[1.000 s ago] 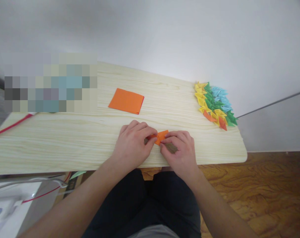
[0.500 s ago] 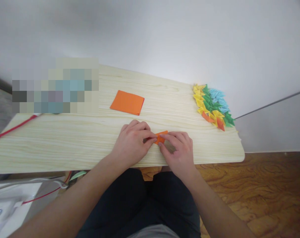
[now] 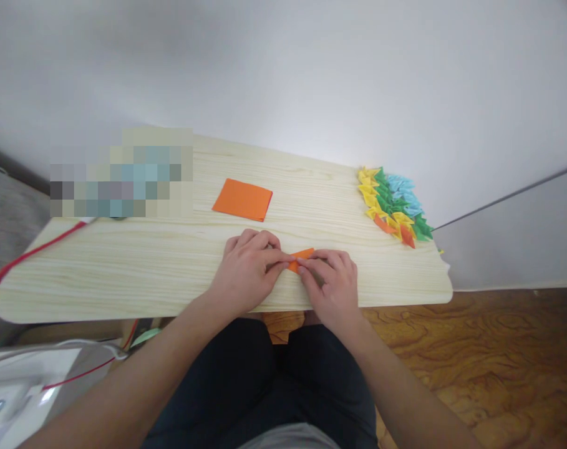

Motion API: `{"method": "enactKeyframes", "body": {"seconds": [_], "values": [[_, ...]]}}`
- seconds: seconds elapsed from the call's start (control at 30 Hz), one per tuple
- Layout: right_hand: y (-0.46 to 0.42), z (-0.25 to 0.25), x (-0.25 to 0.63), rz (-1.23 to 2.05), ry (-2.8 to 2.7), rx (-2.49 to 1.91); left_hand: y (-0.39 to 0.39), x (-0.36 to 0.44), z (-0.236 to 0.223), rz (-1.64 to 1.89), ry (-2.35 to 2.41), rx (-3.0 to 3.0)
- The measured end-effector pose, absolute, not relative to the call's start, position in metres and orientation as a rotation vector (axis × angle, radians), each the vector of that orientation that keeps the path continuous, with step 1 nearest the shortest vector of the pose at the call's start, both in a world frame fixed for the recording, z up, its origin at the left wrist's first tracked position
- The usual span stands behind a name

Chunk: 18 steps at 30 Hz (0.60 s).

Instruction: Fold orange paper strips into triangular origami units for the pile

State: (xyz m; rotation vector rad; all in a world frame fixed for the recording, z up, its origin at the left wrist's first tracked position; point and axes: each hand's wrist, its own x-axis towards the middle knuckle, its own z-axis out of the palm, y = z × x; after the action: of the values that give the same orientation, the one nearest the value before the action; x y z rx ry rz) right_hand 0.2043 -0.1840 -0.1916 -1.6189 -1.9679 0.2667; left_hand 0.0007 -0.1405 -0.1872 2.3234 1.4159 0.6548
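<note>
A small folded piece of orange paper lies low over the table near its front edge, between my two hands. My left hand pinches its left side between thumb and index finger, the other fingers curled. From the right, my right hand grips the paper with thumb and fingertips close to the left ones. The fingertips cover part of the folds. Behind my hands, a stack of orange paper sheets rests flat on the table.
Folded paper pieces in yellow, green, blue and orange cluster at the table's right end. A blurred-out patch hides things at the back left, where a red cable runs off. A white wall stands behind.
The view has shifted slightly, so the table sits a little differently in it. Both hands stay on the orange paper; the right fingertips have come nearer to the left ones.
</note>
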Motion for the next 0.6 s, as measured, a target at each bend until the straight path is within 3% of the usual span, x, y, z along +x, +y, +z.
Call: {"method": "enactKeyframes", "body": {"seconds": [0.6], "values": [[-0.175, -0.188, 0.22, 0.409, -2.027, -1.573, -0.144, 0.002, -0.185, 0.727, 1.419, 2.38]]}}
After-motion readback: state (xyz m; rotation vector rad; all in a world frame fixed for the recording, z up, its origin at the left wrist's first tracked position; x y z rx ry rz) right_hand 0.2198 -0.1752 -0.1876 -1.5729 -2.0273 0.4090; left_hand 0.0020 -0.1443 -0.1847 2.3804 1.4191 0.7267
